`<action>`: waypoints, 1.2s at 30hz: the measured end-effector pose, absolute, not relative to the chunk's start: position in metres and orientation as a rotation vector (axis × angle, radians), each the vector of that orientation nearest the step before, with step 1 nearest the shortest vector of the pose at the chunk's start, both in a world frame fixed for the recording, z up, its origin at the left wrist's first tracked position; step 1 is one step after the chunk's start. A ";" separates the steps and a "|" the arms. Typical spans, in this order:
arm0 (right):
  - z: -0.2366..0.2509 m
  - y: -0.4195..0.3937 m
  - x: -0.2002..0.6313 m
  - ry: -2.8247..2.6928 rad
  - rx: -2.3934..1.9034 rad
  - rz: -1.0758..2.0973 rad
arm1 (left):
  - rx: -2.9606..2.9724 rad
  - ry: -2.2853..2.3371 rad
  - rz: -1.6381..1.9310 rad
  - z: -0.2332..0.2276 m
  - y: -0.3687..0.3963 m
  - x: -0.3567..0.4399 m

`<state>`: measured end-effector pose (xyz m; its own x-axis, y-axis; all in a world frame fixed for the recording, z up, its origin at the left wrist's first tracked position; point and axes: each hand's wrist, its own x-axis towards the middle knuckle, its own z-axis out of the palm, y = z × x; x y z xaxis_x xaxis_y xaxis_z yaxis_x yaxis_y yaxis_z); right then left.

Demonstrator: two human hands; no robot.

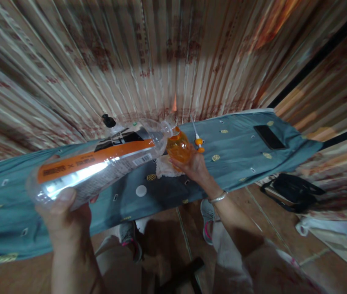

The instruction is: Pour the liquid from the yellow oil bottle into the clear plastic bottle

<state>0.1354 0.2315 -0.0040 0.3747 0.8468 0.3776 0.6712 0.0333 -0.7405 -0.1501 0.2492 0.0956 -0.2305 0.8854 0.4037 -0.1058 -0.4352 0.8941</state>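
Observation:
My left hand is closed round the base of a large clear bottle with an orange and black label. The bottle lies tilted nearly level, its neck pointing right. Its mouth meets the top of a small orange bottle, which my right hand grips from the right side. Whether liquid passes between the two is too blurred to tell. Under the orange bottle is a whitish cloth. An orange and white pump top with a tube lies just right of it. A round white cap lies nearer to me.
A teal patterned cloth covers the long narrow table. Toward its right end lies a dark phone. A black-topped dispenser stands behind the large bottle. Pleated curtains hang behind; a black bag rests low at right.

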 end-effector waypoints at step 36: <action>-0.003 0.230 0.139 -1.337 -1.695 0.319 | 1.290 0.983 1.768 0.098 0.249 -0.148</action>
<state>0.1386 0.2300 -0.0030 0.3752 0.8690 0.3227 0.6296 0.0166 -0.7768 -0.1481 0.2493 0.0978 -0.2348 0.8807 0.4114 -0.1151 -0.4454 0.8879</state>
